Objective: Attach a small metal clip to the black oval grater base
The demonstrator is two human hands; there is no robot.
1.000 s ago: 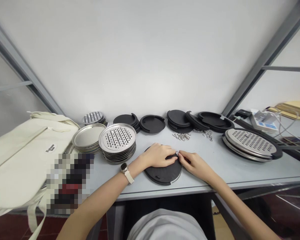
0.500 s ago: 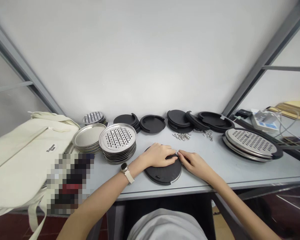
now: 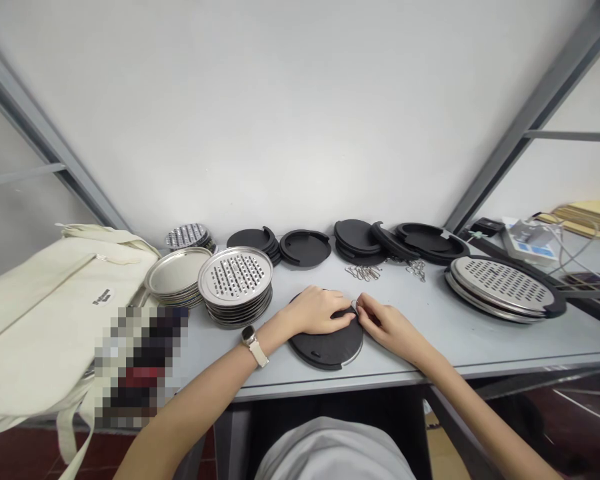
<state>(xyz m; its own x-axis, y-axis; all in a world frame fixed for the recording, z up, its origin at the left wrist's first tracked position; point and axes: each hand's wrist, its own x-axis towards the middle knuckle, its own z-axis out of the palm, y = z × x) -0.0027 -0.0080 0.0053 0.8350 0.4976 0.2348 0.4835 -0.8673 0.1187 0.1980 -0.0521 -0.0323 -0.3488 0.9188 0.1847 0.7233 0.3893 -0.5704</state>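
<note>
A round black disc (image 3: 325,350), like a plastic plate with a thin metal edge at its lower right, lies flat near the table's front edge. Across its upper part rests my left hand (image 3: 323,310), fingers and thumb gripping the rim. At the disc's right rim my right hand (image 3: 384,325) pinches a small metal wire hook (image 3: 355,304) between thumb and forefinger. Only a bit of the hook shows; where it meets the disc is hidden by my fingertips. Several loose wire hooks (image 3: 364,273) lie in a small pile beyond my hands.
To the left stand a stack of round metal graters (image 3: 235,277), a stack of metal plates (image 3: 177,273) and a cream bag (image 3: 45,313). Black round bases (image 3: 306,248) line the wall. Larger graters (image 3: 500,283) and a white device (image 3: 529,241) are at the right.
My right forefinger has lifted and bent slightly, and a curve of the wire hook now shows at the rim. My left hand and the disc have stayed put.
</note>
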